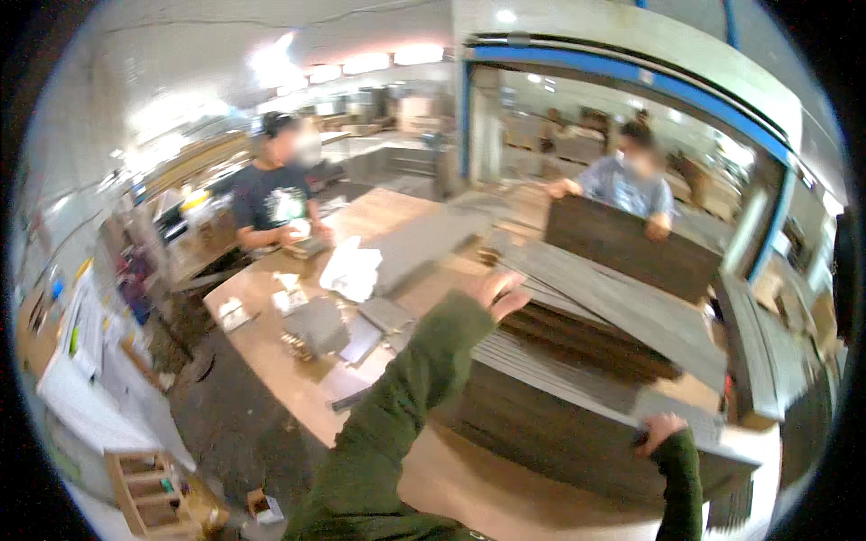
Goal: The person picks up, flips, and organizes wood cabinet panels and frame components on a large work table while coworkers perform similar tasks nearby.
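My right hand (663, 430) is closed over the top edge of a long dark panel (550, 419) near its right end. This panel stands on edge at the front of the table, its broad face toward me. My left hand (498, 293) reaches across to the far left end of the panels, fingers stretched and apart, slightly blurred. Just beyond the front panel lies a stack of grey panels with dark edges (586, 338). A loose grey panel (622, 302) rests aslant on top of it.
Across the table, a person at the right holds up a dark panel (622, 243); another at the left handles small pieces. White crumpled plastic (352, 270) and grey blocks (316, 326) lie on the wooden table (262, 361). More panels (758, 347) stack at the right. A wooden crate (149, 491) stands lower left.
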Demonstrator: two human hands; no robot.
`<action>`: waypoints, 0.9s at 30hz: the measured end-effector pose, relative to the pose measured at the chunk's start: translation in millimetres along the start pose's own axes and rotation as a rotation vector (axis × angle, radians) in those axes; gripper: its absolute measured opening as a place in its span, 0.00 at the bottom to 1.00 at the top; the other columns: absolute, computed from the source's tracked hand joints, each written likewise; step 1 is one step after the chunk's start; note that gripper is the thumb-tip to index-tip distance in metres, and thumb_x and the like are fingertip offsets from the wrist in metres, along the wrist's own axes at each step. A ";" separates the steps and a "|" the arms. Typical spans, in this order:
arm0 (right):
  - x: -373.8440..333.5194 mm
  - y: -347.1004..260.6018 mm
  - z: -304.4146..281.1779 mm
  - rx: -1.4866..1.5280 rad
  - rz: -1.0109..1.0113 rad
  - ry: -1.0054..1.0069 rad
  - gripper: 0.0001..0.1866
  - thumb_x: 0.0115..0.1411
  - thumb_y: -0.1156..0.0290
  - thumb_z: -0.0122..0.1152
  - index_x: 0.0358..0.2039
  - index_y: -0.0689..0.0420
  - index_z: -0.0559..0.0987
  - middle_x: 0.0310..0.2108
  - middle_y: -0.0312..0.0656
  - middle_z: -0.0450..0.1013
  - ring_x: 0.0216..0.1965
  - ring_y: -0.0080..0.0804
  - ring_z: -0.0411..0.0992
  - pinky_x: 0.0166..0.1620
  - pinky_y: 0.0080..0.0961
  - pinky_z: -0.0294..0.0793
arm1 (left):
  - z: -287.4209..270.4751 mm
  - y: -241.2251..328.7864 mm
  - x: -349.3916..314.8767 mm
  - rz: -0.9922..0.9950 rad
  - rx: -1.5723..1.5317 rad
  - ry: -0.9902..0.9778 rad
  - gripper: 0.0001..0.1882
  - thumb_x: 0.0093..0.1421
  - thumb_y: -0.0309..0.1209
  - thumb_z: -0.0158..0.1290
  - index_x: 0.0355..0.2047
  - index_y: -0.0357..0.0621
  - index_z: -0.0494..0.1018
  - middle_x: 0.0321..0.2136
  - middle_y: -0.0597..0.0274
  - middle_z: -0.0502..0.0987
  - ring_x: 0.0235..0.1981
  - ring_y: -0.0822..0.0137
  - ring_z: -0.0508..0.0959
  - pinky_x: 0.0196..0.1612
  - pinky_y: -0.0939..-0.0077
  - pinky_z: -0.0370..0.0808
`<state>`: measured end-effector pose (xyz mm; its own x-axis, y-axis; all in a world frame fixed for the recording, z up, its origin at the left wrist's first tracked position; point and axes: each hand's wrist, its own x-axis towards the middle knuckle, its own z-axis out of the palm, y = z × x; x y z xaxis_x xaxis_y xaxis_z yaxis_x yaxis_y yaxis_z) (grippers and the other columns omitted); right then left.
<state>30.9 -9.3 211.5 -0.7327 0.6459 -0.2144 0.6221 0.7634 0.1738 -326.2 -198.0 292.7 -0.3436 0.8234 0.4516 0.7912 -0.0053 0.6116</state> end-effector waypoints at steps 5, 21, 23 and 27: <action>-15.3 -4.9 13.3 0.100 -0.069 0.059 0.30 0.37 0.49 0.64 0.42 0.48 0.72 0.35 0.42 0.73 0.39 0.41 0.70 0.38 0.38 0.72 | 96.7 -97.3 -16.3 0.300 0.274 -0.065 0.21 0.53 0.45 0.53 0.37 0.39 0.72 0.26 0.55 0.76 0.28 0.65 0.76 0.29 0.74 0.73; -52.3 33.3 14.7 0.357 -0.253 0.612 0.23 0.41 0.51 0.64 0.29 0.55 0.72 0.24 0.41 0.72 0.32 0.39 0.72 0.33 0.38 0.70 | 217.1 105.3 -21.8 0.164 0.583 -0.493 0.28 0.33 0.46 0.65 0.31 0.43 0.71 0.21 0.53 0.75 0.24 0.59 0.77 0.28 0.66 0.73; -81.2 80.0 4.5 0.508 -0.111 0.452 0.23 0.43 0.47 0.61 0.29 0.54 0.75 0.26 0.41 0.72 0.33 0.39 0.71 0.34 0.36 0.70 | 208.8 121.0 -21.0 0.152 0.580 -0.489 0.29 0.32 0.47 0.65 0.31 0.42 0.72 0.22 0.52 0.76 0.24 0.59 0.77 0.29 0.67 0.74; -97.2 196.5 -26.5 0.615 0.087 0.786 0.06 0.48 0.62 0.61 0.24 0.49 0.78 0.25 0.34 0.74 0.29 0.28 0.72 0.34 0.26 0.72 | 205.3 81.1 -20.5 0.006 0.567 -0.494 0.34 0.29 0.48 0.66 0.35 0.40 0.72 0.23 0.50 0.76 0.25 0.57 0.77 0.30 0.68 0.74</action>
<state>217.0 78.1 291.9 -0.5142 0.6893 0.5104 0.5539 0.7212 -0.4160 -151.1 -98.8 199.7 -0.1771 0.9838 0.0280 0.9775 0.1725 0.1216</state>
